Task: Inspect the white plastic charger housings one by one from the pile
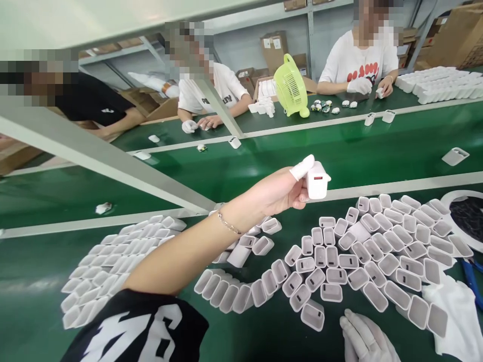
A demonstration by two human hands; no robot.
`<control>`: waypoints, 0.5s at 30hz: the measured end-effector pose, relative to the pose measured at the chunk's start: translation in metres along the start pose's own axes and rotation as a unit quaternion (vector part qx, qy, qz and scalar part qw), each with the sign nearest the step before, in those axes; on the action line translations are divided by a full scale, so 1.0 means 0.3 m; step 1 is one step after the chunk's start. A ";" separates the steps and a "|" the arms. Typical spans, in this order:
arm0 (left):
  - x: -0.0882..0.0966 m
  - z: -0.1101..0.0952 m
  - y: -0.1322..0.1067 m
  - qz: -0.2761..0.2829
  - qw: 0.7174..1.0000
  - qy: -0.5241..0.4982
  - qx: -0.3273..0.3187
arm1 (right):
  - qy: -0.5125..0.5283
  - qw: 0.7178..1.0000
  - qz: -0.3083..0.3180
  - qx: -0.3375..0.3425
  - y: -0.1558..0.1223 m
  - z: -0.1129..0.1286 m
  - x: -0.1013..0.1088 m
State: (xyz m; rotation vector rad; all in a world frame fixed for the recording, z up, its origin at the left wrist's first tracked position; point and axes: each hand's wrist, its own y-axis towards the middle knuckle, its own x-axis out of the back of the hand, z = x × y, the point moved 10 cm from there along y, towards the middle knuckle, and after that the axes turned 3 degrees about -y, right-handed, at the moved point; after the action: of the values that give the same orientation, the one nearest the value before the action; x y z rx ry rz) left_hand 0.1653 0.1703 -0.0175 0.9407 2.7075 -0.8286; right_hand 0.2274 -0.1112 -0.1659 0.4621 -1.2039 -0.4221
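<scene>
My left hand [292,186], with a white cover on its thumb, reaches over the far edge of my bench. It grips a white plastic charger housing [317,187], which has a red slot in the end facing me. Down at the lower right, my right hand [366,337] in a white glove lies close to the bench top, its fingers stretched out side by side. Nothing shows in it, though its palm is hidden. Just beyond it stand many open-topped white housings [312,317], several with a dark slot inside.
More housings [113,266] form a block at left. A white ring-shaped tray [468,213] of dark parts, a white cloth [453,311] and blue-handled pliers [471,281] lie at right. A green conveyor [249,161] separates my bench from three people; a slanted metal post [113,156] crosses at left.
</scene>
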 end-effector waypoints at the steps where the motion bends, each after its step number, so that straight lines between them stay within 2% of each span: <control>1: -0.001 0.001 -0.003 -0.004 1.000 -0.002 0.003 | -0.007 1.000 0.009 0.018 0.000 0.007 -0.004; 6: -0.008 -0.002 -0.009 -0.016 1.000 -0.024 -0.003 | -0.062 0.993 0.038 0.095 -0.003 0.036 -0.018; 15: 0.041 -0.038 -0.018 -0.072 0.994 -0.053 -0.064 | -0.088 0.993 0.075 0.037 0.004 0.040 -0.022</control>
State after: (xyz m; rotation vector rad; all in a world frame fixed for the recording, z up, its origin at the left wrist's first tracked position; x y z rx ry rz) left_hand 0.1528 0.1795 -0.0094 0.6614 2.7237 -0.6969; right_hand 0.2142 -0.1081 -0.1669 0.4004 -1.4199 -0.2930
